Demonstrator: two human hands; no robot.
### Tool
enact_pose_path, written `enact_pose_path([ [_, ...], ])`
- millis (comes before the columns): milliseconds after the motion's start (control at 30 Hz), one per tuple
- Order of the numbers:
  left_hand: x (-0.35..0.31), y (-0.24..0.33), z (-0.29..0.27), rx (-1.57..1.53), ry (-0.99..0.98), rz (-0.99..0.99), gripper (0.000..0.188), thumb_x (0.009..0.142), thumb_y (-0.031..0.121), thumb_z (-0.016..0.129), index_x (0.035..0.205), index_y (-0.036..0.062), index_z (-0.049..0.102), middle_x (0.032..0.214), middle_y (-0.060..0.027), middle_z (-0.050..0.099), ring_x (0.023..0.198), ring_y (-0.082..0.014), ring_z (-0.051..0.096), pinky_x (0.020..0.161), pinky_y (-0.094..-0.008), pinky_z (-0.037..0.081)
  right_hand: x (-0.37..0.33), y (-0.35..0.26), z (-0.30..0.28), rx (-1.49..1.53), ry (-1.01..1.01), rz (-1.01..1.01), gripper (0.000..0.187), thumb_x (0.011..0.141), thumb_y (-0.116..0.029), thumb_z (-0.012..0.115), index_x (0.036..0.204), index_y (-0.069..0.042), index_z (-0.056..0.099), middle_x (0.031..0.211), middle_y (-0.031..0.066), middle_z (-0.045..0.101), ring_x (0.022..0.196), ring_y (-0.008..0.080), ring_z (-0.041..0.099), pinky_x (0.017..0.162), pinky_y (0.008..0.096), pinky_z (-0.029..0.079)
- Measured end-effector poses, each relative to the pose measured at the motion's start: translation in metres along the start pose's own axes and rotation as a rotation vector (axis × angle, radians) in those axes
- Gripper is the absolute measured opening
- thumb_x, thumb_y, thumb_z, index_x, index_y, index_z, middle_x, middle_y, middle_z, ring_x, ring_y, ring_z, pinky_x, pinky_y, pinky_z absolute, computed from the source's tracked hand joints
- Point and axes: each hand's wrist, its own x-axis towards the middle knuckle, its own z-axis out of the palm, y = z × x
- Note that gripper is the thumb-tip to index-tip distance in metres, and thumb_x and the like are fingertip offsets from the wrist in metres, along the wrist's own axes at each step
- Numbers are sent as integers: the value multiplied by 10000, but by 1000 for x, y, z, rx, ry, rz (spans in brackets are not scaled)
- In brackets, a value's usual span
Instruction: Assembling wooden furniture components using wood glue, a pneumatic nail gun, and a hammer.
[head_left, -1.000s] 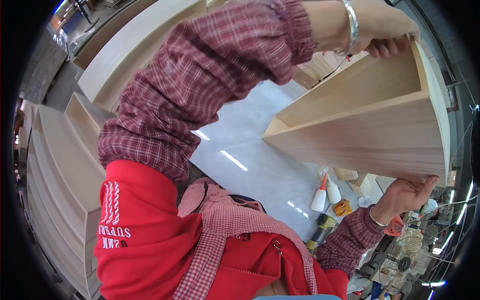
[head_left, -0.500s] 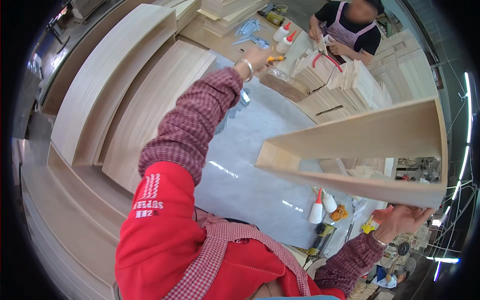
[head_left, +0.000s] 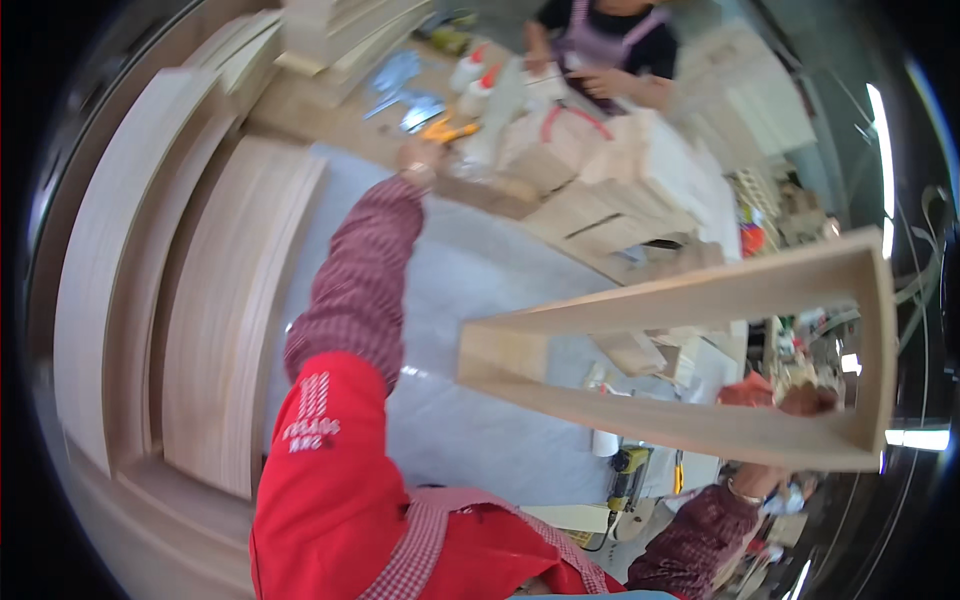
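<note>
My right hand [head_left: 762, 477] grips the lower long board of a pale wooden frame [head_left: 660, 425], near its wide right end. The frame is a long, tapering open box, raised and tilted, its narrow end over the grey-white tabletop [head_left: 430, 290]. The palm is mostly hidden behind the board, and fingers seem to show inside the frame. My left arm stretches across to the far side of the table. There my left hand [head_left: 420, 153] is at an orange-handled tool [head_left: 447, 129]. Its fingers are too blurred to tell whether they hold the tool.
Curved wooden panels [head_left: 235, 300] stand along the left. White glue bottles with red tips [head_left: 476, 97] are at the far edge beside metal pieces [head_left: 395, 75]. Stacked boards [head_left: 650, 165] carry red-handled pliers [head_left: 575, 118]. A co-worker [head_left: 600, 50] handles a piece beyond. A nail gun [head_left: 628, 475] lies near right.
The whole view has swung, shifting the table things left. The frame's opening faces me more, and my right hand sits further behind its lower board. My left hand stays by the orange-handled tool.
</note>
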Motion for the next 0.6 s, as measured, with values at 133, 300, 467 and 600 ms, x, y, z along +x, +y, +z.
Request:
enact_pose_path([
  [133,-5,7,-4,-301,-18,29,149,818,115,568,849,-1,656,673,-90,620,553,-161,591,475,-278,466,6,35,-10,706,-157,102,349,898,-294,522,1144,-46,541,948,95,571,851,192,554,812,335,452],
  [300,-38,46,-60,-507,42,115,190,856,112,574,986,-25,552,813,-143,629,704,-186,628,617,-290,522,15,15,11,729,455,224,388,949,-309,481,1225,-39,521,993,100,592,855,184,564,823,302,454],
  [467,-136,150,-98,-759,-165,349,188,895,66,557,1047,-21,487,830,-127,609,702,-134,615,614,-224,510,22,2,6,798,423,252,344,986,-271,433,1148,-17,599,1031,92,634,922,182,588,816,301,475],
  [600,-211,217,-126,-860,-274,509,167,907,62,555,1045,-19,506,847,-135,620,681,-142,614,625,-214,507,27,12,-30,283,381,53,323,987,-250,429,1144,-24,599,995,78,634,864,166,580,797,295,480],
])
